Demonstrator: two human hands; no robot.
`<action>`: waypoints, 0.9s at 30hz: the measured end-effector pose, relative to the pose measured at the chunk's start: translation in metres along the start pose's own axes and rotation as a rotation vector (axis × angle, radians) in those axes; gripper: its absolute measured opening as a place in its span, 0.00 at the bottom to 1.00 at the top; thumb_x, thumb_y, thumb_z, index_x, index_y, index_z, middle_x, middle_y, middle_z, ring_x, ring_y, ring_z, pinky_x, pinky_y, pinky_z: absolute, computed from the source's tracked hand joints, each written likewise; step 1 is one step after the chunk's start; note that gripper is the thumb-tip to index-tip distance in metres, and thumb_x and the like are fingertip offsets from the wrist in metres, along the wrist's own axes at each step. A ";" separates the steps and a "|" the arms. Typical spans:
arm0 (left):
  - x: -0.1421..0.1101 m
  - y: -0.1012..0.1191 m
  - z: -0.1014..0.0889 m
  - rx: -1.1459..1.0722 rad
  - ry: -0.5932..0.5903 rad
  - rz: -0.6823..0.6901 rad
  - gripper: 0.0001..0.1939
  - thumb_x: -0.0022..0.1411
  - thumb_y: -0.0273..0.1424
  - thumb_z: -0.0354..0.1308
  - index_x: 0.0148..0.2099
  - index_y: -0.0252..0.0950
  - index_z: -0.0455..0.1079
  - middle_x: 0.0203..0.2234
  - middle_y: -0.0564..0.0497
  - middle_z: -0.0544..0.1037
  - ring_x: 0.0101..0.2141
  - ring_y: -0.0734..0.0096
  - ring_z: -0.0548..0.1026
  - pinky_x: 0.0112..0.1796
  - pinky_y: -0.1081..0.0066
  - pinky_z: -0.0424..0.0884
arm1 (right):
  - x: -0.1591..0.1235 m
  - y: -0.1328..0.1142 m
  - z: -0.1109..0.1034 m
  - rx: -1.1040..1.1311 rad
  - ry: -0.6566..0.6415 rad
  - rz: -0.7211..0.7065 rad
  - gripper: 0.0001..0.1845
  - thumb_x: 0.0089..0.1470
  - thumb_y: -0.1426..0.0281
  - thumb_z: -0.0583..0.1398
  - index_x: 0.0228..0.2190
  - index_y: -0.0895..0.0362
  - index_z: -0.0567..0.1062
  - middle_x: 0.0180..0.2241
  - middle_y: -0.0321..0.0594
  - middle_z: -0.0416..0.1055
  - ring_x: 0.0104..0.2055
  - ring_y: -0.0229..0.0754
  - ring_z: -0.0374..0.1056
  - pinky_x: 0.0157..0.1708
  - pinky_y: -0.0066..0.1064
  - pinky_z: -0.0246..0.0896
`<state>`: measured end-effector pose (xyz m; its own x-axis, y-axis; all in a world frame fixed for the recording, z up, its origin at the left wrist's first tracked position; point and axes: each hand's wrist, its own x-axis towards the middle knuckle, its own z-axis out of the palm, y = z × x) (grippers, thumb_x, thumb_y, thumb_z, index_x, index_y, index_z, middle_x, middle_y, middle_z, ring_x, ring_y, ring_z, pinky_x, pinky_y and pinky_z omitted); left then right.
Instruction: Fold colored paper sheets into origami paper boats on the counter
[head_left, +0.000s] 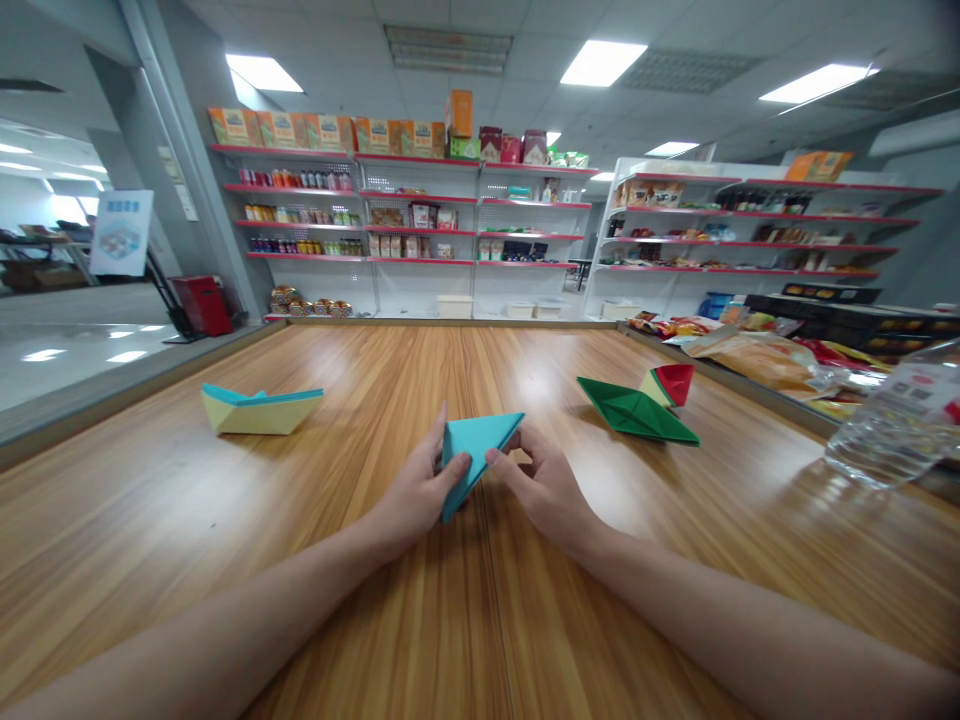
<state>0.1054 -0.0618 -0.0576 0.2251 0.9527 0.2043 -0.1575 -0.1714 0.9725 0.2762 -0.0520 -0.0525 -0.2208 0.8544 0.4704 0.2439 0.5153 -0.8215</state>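
Note:
A piece of folded blue paper (478, 440), triangular in outline, is held up between my two hands over the middle of the table. My left hand (429, 478) grips its left side, with the thumb across the front face. At the right edge, my right hand (541, 478) pinches the paper between thumb and fingers; some fingertips are hidden behind it. To the left sits a paper boat (262, 412), pale yellow outside with a blue rim. On the right lies a dark green folded paper boat (637, 408), beside a red and cream folded paper piece (670, 385).
The wooden table (300, 560) has a raised edge along its far side. A clear plastic bottle (892, 420) stands at the right, near packaged snacks (757, 355) and black boxes (847, 318). Beyond are stocked shelves (420, 195) and, at left, a sign (121, 233).

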 end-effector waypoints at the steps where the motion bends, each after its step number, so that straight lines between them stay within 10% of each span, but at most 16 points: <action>1: -0.001 0.001 0.000 -0.051 -0.024 -0.025 0.45 0.59 0.37 0.58 0.68 0.40 0.32 0.48 0.41 0.70 0.34 0.67 0.72 0.35 0.66 0.70 | -0.001 -0.002 0.000 -0.007 -0.006 -0.013 0.11 0.54 0.62 0.59 0.33 0.57 0.69 0.34 0.41 0.69 0.38 0.41 0.67 0.28 0.27 0.63; 8: -0.003 0.011 0.002 -0.333 -0.086 -0.112 0.49 0.57 0.32 0.62 0.67 0.44 0.30 0.41 0.43 0.76 0.32 0.66 0.75 0.33 0.67 0.71 | -0.003 -0.008 0.004 0.080 -0.062 0.010 0.20 0.51 0.65 0.61 0.45 0.55 0.64 0.46 0.47 0.66 0.45 0.45 0.66 0.29 0.30 0.68; 17: -0.007 0.006 -0.004 -0.261 -0.208 -0.053 0.36 0.48 0.21 0.58 0.61 0.40 0.59 0.50 0.46 0.72 0.54 0.55 0.64 0.51 0.58 0.59 | -0.007 -0.015 0.002 -0.001 -0.225 -0.130 0.25 0.49 0.65 0.64 0.49 0.51 0.66 0.50 0.44 0.63 0.49 0.45 0.63 0.33 0.31 0.67; 27: -0.012 0.006 -0.003 -0.024 -0.234 0.031 0.17 0.62 0.39 0.54 0.51 0.38 0.69 0.50 0.46 0.71 0.54 0.57 0.64 0.55 0.60 0.56 | -0.007 -0.015 0.003 0.029 -0.228 -0.090 0.18 0.51 0.63 0.62 0.44 0.55 0.70 0.47 0.45 0.66 0.43 0.42 0.67 0.28 0.26 0.65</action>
<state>0.0986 -0.0735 -0.0550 0.4358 0.8626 0.2568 -0.1898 -0.1908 0.9631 0.2717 -0.0653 -0.0443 -0.4490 0.7662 0.4596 0.1869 0.5836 -0.7903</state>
